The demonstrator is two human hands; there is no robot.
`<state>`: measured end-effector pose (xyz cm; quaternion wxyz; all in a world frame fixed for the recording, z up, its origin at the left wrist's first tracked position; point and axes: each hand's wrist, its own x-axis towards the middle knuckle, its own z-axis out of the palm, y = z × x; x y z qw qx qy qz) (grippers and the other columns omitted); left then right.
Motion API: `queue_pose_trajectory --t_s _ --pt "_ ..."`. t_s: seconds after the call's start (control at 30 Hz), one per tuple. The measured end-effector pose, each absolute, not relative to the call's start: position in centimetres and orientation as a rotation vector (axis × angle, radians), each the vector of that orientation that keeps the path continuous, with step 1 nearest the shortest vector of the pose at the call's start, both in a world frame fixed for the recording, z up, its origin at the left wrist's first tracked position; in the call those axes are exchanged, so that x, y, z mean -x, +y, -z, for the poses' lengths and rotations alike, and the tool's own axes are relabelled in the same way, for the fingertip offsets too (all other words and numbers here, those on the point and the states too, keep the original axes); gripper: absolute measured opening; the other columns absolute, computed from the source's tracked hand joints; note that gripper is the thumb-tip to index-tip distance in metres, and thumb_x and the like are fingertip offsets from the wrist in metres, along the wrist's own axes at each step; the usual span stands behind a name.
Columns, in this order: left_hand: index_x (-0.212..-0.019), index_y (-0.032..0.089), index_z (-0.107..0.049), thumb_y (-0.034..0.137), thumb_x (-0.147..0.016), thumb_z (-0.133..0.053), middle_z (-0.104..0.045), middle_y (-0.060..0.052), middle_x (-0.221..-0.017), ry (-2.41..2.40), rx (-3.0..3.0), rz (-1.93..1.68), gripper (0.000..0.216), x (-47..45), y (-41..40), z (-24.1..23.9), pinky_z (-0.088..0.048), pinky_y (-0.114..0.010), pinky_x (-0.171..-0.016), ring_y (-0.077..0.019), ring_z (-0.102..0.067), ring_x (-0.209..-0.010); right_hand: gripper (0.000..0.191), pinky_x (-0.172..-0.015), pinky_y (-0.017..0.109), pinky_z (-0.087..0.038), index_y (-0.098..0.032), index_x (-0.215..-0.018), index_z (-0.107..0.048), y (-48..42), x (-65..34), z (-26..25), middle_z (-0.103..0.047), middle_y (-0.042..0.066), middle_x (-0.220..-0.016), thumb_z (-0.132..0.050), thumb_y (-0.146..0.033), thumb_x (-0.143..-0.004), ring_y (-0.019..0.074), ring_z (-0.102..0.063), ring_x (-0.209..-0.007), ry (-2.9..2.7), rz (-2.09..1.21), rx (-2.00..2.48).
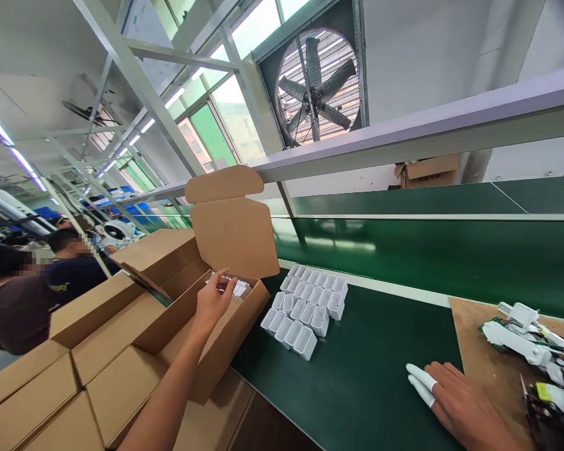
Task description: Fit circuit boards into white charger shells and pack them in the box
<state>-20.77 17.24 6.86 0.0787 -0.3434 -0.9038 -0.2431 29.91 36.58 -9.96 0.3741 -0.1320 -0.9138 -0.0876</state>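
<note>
Left hand (pixel 215 299) reaching into carton (pixel 237 329) at white parts (pixel 241 288), can't tell grip; right hand (pixel 458 394) resting flat, right of carton.

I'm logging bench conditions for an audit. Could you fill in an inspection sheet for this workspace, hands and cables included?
Surface: dark green tabletop; brown board at right.
Job's things: open cardboard box with white pieces inside; rows of white cups beside it.
Clutter: white assemblies jumbled on the board.
Hands: left hand at the white pieces, grip unclear; right hand near the board, two digits white-covered.
Cables: dark strands at lower right, unclear.
Surroundings: fan, co-workers.
</note>
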Motion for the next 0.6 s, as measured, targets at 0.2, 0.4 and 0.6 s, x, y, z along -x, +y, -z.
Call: queue_pose_trajectory --t_s 0.2,0.4,0.6 --pt "-0.131 0.030 -0.070 0.070 -0.084 -0.065 -0.067 -0.007 -0.140 -2.631 1.860 0.606 0.062 11.2 17.4 -6.5 -0.042 -0.043 -0.117 -0.0351 -0.055 -0.134 0.031 -0.067 0.033 -0.043 -0.022 -0.067 -0.055 36.0 -29.9 8.9 -0.065 0.006 -0.080 -0.043 0.005 -0.080 0.0212 -0.059 -0.073 -2.423 0.153 0.344" --pt "-0.156 0.013 -0.041 0.065 -0.097 -0.045 -0.061 -0.022 -0.147 -2.920 1.417 0.661 0.079 13.4 21.1 -1.7 -0.046 -0.046 -0.111 -0.0361 -0.061 -0.133 0.027 -0.064 0.034 -0.039 -0.023 -0.066 -0.050 35.7 -30.0 8.3 -0.063 0.006 -0.078 -0.048 0.003 -0.074 0.0223 -0.055 -0.071 -2.427 0.146 0.342" --pt "-0.147 0.009 -0.050 0.051 -0.087 -0.064 -0.074 -0.022 -0.125 -2.992 1.353 0.665 0.074 15.5 23.4 0.5 -0.053 -0.045 -0.101 -0.0380 -0.069 -0.122 0.026 -0.067 0.036 -0.040 -0.023 -0.067 -0.049 35.8 -30.0 8.8 -0.064 0.006 -0.078 -0.051 0.003 -0.071 0.0225 -0.057 -0.071 -2.422 0.154 0.376"
